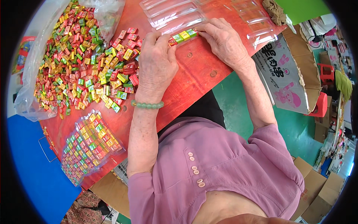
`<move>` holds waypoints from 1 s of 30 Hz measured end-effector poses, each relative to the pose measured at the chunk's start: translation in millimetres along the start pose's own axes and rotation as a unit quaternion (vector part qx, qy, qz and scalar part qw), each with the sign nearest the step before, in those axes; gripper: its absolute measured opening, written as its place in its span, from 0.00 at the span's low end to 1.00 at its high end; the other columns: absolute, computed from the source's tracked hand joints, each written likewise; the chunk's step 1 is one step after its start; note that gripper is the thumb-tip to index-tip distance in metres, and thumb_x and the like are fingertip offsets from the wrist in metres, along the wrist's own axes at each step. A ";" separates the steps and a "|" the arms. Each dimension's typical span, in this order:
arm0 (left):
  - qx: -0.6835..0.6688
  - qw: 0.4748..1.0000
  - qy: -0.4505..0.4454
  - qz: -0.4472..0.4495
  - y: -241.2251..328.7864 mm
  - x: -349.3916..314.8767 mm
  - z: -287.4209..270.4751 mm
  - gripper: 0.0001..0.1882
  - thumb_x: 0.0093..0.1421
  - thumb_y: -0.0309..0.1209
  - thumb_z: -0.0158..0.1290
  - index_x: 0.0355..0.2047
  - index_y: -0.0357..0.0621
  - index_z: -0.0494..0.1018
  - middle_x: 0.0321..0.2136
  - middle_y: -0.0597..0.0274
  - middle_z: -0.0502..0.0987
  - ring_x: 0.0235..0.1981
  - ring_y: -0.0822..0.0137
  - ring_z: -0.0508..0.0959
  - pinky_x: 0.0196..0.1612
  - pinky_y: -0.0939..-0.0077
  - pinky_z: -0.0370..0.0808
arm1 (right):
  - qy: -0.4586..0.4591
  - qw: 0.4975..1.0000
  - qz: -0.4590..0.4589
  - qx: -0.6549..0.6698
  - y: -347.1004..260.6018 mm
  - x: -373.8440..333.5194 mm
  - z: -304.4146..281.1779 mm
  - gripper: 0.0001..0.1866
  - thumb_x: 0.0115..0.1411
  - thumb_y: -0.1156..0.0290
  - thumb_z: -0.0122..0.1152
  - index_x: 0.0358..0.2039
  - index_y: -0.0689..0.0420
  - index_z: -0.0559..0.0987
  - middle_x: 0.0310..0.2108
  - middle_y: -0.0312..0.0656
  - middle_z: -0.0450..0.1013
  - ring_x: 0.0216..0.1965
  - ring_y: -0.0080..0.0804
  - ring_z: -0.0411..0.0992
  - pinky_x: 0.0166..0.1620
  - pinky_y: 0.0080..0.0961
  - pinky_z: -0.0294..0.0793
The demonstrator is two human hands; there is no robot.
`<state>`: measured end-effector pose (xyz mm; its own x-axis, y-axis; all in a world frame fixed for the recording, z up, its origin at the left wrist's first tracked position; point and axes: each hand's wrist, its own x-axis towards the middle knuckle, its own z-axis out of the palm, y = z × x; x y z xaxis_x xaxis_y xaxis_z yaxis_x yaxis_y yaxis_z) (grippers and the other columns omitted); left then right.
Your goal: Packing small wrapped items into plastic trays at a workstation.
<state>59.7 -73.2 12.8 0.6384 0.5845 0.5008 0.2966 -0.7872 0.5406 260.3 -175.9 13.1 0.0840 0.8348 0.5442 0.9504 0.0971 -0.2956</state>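
Observation:
A short row of small wrapped candy blocks (183, 36), red, green and yellow, lies in a clear plastic tray on the red table (197, 71). My left hand (156, 63) presses on the row's left end with its fingertips. My right hand (223, 41) holds the right end of the row. A green bead bracelet (147, 105) circles my left wrist. Just left of my left hand lies a big heap of loose candies (85, 63) spilling from a clear plastic bag.
Several empty clear trays (175, 15) lie beyond my hands, more (261, 30) at the right table edge. A stack of filled trays (89, 145) sits near the front left. A printed cardboard box (291, 78) stands right of the table; more cartons lie on the green floor.

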 end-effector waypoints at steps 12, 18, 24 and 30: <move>-0.005 0.999 0.024 -0.022 -9.0 7.0 3.6 0.11 0.55 0.24 0.64 0.39 0.37 0.79 0.35 0.52 0.78 0.39 0.48 0.80 0.42 0.56 0.79 | 0.019 0.999 0.044 0.020 1.6 8.0 1.1 0.06 0.61 0.73 0.68 0.37 0.59 0.81 0.33 0.42 0.75 0.41 0.42 0.76 0.42 0.34 0.76; 0.030 0.998 0.053 0.015 -10.3 7.0 5.6 0.09 0.54 0.24 0.65 0.36 0.37 0.81 0.38 0.54 0.81 0.41 0.50 0.80 0.44 0.56 0.78 | 0.012 0.999 0.036 0.005 5.5 5.8 2.2 0.05 0.61 0.74 0.67 0.38 0.59 0.81 0.36 0.41 0.76 0.42 0.42 0.77 0.44 0.35 0.78; 0.046 0.996 0.070 0.045 -12.1 7.8 7.7 0.06 0.57 0.26 0.63 0.35 0.38 0.81 0.35 0.56 0.82 0.38 0.52 0.81 0.44 0.60 0.79 | 0.034 0.999 0.028 -0.020 7.2 2.8 7.2 0.05 0.61 0.74 0.67 0.38 0.57 0.82 0.38 0.41 0.77 0.44 0.43 0.77 0.45 0.36 0.78; 0.105 0.993 0.043 0.043 -7.7 5.6 5.1 0.07 0.58 0.27 0.61 0.36 0.39 0.81 0.38 0.57 0.83 0.39 0.54 0.82 0.44 0.63 0.79 | 0.010 0.997 0.024 -0.068 0.3 -1.3 4.1 0.08 0.61 0.73 0.67 0.41 0.57 0.83 0.41 0.40 0.79 0.46 0.42 0.77 0.50 0.38 0.75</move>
<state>64.6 -64.9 8.0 0.6071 0.5208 0.6001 0.3904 -0.8533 0.3457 259.2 -174.7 9.0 0.1349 0.8260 0.5473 0.9770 -0.0187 -0.2125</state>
